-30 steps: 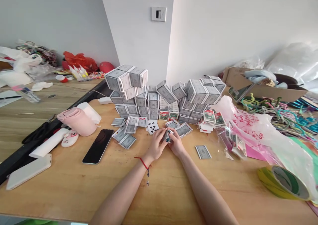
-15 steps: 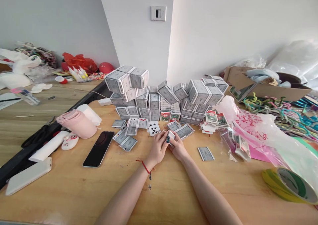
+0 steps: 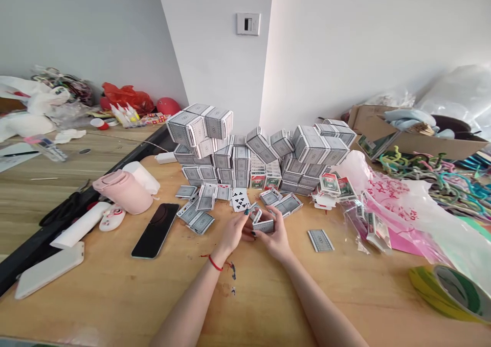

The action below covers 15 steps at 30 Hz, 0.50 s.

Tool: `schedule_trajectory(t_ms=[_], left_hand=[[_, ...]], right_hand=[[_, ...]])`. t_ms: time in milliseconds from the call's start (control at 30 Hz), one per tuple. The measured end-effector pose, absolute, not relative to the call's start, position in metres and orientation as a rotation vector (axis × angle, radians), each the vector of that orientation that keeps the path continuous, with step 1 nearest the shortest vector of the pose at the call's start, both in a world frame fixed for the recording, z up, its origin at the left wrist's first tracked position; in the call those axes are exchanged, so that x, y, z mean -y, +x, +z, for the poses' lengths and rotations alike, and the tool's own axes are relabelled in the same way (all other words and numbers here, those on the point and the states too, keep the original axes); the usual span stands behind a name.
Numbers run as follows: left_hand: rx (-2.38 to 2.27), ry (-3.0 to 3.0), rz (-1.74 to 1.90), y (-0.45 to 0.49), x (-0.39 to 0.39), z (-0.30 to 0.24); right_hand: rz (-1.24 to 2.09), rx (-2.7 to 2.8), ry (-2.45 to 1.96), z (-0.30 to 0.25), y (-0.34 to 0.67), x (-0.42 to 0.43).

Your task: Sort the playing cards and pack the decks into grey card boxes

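Note:
Folded playing cards (image 3: 264, 225) with grey patterned backs form a small, partly opened shape between my hands, just above the table. My right hand (image 3: 276, 238) grips them from the right, its fingers curled round the side. On the other side, my left hand (image 3: 232, 231) has its thumb at their upper left edge and its fingers curled low near them. Just beyond lie a face-up club card (image 3: 240, 200) and loose folded cards (image 3: 289, 204). Behind these stands a structure of card blocks (image 3: 241, 159), stacked in several tiers with raised clusters at both ends.
A black phone (image 3: 155, 230) and a pink cup (image 3: 125, 191) lie to the left. One grey-backed card (image 3: 320, 240) rests right of my hands. Farther right are red-and-green card boxes (image 3: 330, 184), plastic wrapping (image 3: 399, 199) and a tape roll (image 3: 448, 292).
My hands have moved slightly apart, and the cards between them now show as an opened, folded shape instead of a compact, mostly covered one. The view has shifted slightly.

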State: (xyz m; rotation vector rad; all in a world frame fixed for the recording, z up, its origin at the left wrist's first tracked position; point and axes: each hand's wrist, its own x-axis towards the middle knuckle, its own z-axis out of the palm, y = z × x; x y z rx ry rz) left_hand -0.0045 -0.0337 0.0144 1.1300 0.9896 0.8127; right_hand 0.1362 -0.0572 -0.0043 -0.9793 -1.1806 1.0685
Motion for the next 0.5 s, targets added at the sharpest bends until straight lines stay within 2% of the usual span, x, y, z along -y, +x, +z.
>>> schedule_trajectory(t_ms=[167, 333, 500], left_hand=[[-0.763, 0.969, 0.698, -0.009, 0.032, 0.021], [-0.704, 0.99, 0.778, -0.014, 0.03, 0.027], [-0.741, 1.095, 0.834, -0.016, 0.027, 0.022]], right_hand=[[1.067, 1.306, -0.975, -0.001, 0.137, 0.059], [1.004, 1.226, -1.052, -0.012, 0.141, 0.05], [1.124, 1.079, -1.063, -0.019, 0.146, 0.045]])
